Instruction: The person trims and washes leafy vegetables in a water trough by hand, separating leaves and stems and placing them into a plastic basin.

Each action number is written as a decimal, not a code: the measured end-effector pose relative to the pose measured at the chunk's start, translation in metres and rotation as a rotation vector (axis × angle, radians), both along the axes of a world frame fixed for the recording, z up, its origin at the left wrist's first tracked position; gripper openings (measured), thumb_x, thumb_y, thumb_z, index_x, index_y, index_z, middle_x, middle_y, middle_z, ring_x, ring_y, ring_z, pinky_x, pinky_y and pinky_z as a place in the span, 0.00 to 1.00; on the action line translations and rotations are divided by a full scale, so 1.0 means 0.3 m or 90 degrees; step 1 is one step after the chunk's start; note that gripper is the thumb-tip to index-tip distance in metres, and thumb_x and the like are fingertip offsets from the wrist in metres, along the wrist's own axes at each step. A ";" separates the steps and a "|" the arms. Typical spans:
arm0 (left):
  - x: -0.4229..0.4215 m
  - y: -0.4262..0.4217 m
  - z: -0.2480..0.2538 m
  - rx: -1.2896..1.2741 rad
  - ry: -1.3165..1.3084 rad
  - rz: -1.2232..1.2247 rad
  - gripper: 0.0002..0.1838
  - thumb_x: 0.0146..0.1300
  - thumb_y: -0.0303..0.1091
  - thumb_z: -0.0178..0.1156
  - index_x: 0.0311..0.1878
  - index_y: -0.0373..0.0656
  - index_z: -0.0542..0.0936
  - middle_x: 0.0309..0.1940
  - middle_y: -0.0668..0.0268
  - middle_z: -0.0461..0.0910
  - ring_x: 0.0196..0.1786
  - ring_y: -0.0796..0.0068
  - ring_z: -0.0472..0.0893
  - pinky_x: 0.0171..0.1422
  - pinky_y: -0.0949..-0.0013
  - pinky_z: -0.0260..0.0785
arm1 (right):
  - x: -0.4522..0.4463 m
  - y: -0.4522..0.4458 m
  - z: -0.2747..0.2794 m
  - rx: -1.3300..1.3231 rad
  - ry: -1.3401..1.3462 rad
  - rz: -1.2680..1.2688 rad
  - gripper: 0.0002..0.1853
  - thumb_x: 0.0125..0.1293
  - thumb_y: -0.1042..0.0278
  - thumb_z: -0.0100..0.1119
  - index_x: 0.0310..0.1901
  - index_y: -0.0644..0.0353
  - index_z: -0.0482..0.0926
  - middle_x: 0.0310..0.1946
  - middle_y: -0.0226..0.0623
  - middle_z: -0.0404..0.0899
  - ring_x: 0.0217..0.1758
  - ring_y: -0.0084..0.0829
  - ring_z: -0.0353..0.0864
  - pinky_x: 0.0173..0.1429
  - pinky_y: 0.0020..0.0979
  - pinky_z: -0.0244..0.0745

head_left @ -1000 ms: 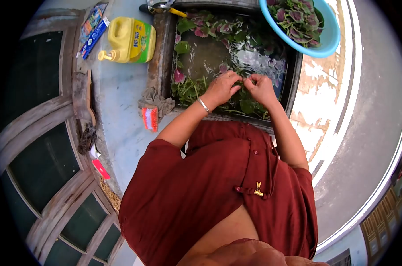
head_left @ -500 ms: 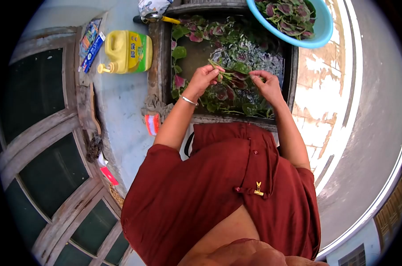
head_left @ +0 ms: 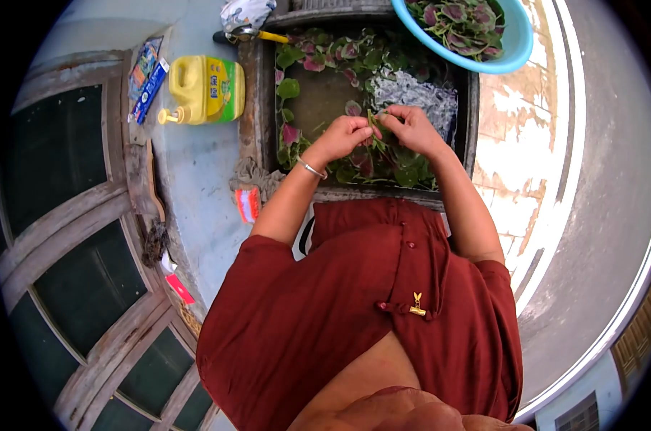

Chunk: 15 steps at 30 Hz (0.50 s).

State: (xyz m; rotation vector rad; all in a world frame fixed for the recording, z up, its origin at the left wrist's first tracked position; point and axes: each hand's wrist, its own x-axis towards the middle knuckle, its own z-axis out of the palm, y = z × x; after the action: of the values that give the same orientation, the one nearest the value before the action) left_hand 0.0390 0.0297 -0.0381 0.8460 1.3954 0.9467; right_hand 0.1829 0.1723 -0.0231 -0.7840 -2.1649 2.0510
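Note:
Over a dark rectangular sink (head_left: 473, 129) of water, my left hand (head_left: 345, 136) and my right hand (head_left: 414, 131) are close together. Both pinch a small bunch of amaranth (head_left: 373, 123) with green stems; the fingers partly cover it. Amaranth leaves (head_left: 404, 174), green and purple, float in the water beneath and along the sink's sides. At the upper right, a light blue basin (head_left: 524, 52) holds a heap of similar leaves (head_left: 462, 29).
Left of the sink stands a yellow jug (head_left: 194, 90) with a pump. A yellow-handled tool (head_left: 271, 36) lies at its upper left corner. A grey cloth (head_left: 257, 178) and an orange-and-white packet (head_left: 247, 206) are near the left edge. Sunlit paving (head_left: 508, 136) runs along the right.
My right hand has moved left and slightly up towards my left hand, which has shifted a little right and down. The bunch between them is now mostly covered by fingers.

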 end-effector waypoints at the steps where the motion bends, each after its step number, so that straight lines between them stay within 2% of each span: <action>1: 0.002 0.000 -0.001 0.004 0.016 -0.010 0.12 0.66 0.35 0.50 0.39 0.39 0.80 0.26 0.75 0.74 0.31 0.86 0.70 0.37 0.79 0.64 | -0.001 0.006 0.009 -0.027 -0.059 0.011 0.16 0.63 0.56 0.53 0.34 0.63 0.79 0.16 0.28 0.70 0.21 0.18 0.66 0.25 0.25 0.64; 2: 0.004 0.000 -0.001 0.008 0.032 -0.021 0.11 0.66 0.34 0.51 0.39 0.39 0.80 0.25 0.75 0.74 0.30 0.86 0.70 0.36 0.79 0.64 | 0.000 0.012 0.012 -0.028 -0.059 0.011 0.16 0.63 0.56 0.53 0.34 0.63 0.79 0.16 0.28 0.70 0.21 0.18 0.66 0.25 0.25 0.64; 4: 0.009 0.002 0.007 -0.003 0.051 -0.029 0.11 0.66 0.33 0.51 0.38 0.38 0.80 0.25 0.74 0.74 0.30 0.86 0.70 0.36 0.79 0.64 | 0.001 0.030 0.011 -0.210 -0.138 -0.014 0.19 0.64 0.52 0.52 0.31 0.62 0.80 0.15 0.26 0.69 0.19 0.17 0.65 0.22 0.24 0.63; 6: 0.011 0.004 0.016 -0.014 0.070 -0.036 0.10 0.65 0.33 0.51 0.38 0.38 0.80 0.24 0.74 0.73 0.29 0.85 0.70 0.36 0.78 0.64 | -0.001 0.026 0.006 -0.211 -0.126 -0.011 0.18 0.64 0.52 0.52 0.30 0.61 0.80 0.16 0.25 0.69 0.18 0.17 0.65 0.20 0.22 0.62; 8: 0.011 0.007 0.026 -0.030 0.166 -0.055 0.10 0.65 0.32 0.50 0.35 0.38 0.79 0.24 0.74 0.74 0.28 0.85 0.70 0.36 0.77 0.65 | -0.004 0.021 0.008 -0.186 -0.080 0.050 0.16 0.64 0.54 0.54 0.29 0.59 0.79 0.18 0.24 0.71 0.19 0.16 0.65 0.22 0.22 0.62; 11: 0.014 0.019 0.067 -0.011 0.186 -0.028 0.08 0.64 0.30 0.51 0.34 0.38 0.77 0.23 0.73 0.74 0.28 0.85 0.71 0.35 0.78 0.65 | 0.001 0.024 -0.017 -0.195 -0.051 0.040 0.13 0.62 0.58 0.57 0.30 0.59 0.78 0.21 0.23 0.74 0.21 0.15 0.66 0.26 0.21 0.64; 15: 0.018 0.011 0.039 0.006 0.090 0.074 0.06 0.64 0.30 0.53 0.36 0.38 0.74 0.23 0.72 0.75 0.27 0.85 0.73 0.34 0.78 0.65 | -0.004 0.028 -0.034 -0.128 0.014 0.040 0.09 0.61 0.62 0.59 0.31 0.60 0.77 0.22 0.23 0.75 0.23 0.15 0.69 0.29 0.20 0.65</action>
State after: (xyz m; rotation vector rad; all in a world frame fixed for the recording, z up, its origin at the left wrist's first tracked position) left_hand 0.0443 0.0330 -0.0263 0.8598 1.5770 0.9970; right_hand 0.1816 0.1806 -0.0332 -0.7165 -2.0194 2.3241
